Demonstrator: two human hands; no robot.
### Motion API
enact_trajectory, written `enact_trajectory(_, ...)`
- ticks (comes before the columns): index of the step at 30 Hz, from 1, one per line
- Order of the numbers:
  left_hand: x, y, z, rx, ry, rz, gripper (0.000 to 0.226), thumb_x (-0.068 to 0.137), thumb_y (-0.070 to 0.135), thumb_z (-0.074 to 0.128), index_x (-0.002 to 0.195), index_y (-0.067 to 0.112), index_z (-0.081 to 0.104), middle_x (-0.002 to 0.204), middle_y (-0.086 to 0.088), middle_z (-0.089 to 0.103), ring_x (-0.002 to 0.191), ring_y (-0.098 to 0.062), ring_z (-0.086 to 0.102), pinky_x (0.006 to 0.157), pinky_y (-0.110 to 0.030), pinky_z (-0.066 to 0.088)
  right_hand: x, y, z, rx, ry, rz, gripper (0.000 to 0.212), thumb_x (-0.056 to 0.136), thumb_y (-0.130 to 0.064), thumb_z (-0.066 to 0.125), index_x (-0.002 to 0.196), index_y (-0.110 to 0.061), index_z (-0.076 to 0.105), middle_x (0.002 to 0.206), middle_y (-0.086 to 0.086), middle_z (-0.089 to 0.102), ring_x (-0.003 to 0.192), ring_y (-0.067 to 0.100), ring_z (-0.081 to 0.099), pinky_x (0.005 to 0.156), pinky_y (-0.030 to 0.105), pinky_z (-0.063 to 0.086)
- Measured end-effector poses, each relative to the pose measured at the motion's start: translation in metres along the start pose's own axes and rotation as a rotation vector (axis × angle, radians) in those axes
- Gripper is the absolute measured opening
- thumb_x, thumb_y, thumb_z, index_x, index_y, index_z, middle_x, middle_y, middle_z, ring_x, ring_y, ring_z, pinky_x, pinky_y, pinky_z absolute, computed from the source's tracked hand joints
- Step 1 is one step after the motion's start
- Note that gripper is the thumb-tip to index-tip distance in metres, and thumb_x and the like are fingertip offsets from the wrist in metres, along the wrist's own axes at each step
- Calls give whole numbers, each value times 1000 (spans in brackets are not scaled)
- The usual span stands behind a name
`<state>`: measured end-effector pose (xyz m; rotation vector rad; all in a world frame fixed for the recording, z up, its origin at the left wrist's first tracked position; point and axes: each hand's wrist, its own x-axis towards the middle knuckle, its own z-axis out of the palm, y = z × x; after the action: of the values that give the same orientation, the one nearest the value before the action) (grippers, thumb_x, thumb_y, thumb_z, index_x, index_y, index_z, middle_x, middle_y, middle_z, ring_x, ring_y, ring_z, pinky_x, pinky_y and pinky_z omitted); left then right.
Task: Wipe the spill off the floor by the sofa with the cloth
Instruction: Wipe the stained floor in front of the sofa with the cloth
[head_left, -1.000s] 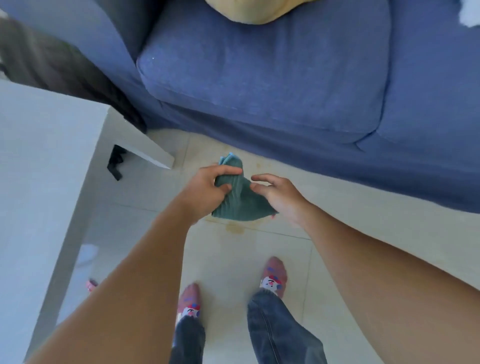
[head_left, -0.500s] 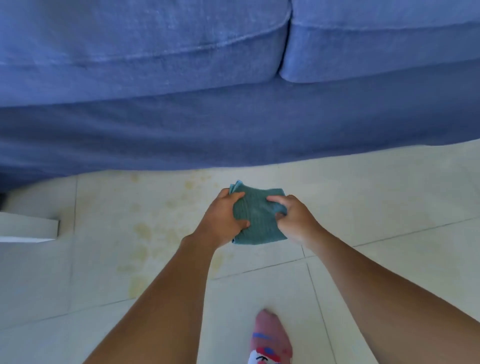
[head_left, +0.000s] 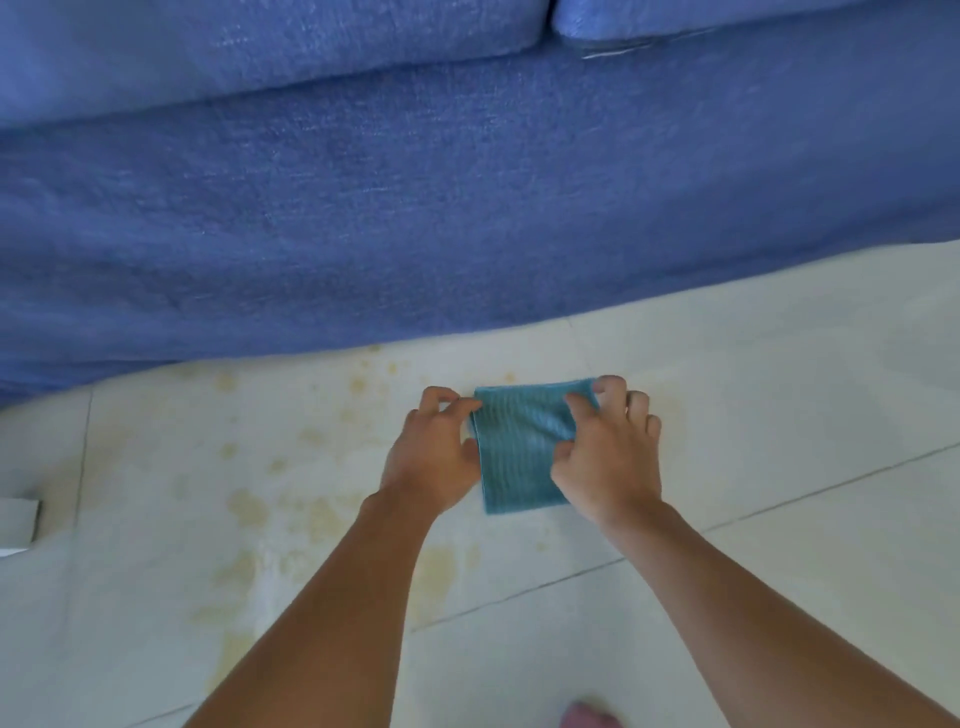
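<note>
Head-camera view looking down at a pale tiled floor (head_left: 779, 415) beside a blue fabric sofa (head_left: 415, 208), which fills the upper half of the frame. Two bare forearms reach up from the bottom edge. At centre, a folded teal cloth (head_left: 519, 447) sits between the hands, low over the tiles; whether it touches them cannot be told. The left hand (head_left: 434, 457) pinches the cloth's upper left corner, fingers curled closed on the fabric. The right hand (head_left: 608, 457) grips its right side, thumb on top and fingertips hooked over the upper right corner. A yellowish spill (head_left: 311, 509) spreads in blotches and droplets across the tiles, mostly left of and below the cloth, reaching up to the sofa's base.

To do this step well, the cloth likely needs pressing flat, then sweeping left through the larger blotches, drawing liquid away from the sofa fabric rather than toward it.

No containers are in view.
</note>
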<state>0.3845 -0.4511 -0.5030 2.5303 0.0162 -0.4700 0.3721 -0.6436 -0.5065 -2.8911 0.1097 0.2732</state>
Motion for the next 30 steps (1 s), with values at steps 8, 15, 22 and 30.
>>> enact_trajectory(8,16,-46,-30,377,-23,-6,73,92,48,53,155,29,23,167,3,2,154,-27,-6,120,-54,15,4,-36,45,-19,-146,-199,76,105,-54,32,166,-14,9,175,6,-1,161,27,-6,129,47,-6)
enact_trajectory(15,5,-64,-31,400,-217,-47,109,80,72,58,158,31,-6,164,10,-26,151,-29,-20,118,-67,6,-40,-13,61,-142,-152,-125,78,97,-69,6,164,-32,-10,172,-6,-18,156,41,-24,122,63,-18)
enact_trajectory(22,8,-71,-31,403,-316,-32,136,64,70,75,154,32,-20,157,10,-40,148,-32,-27,116,-69,6,-89,7,71,-183,-119,-122,77,102,-66,21,166,-23,14,176,4,2,159,44,-4,125,61,3)
enact_trajectory(30,11,-71,-31,398,-324,-35,137,63,70,75,154,32,-20,158,11,-38,149,-32,-27,116,-69,9,10,-12,59,-97,-50,183,85,93,-67,7,166,-23,1,175,4,-11,156,46,-16,126,60,-10)
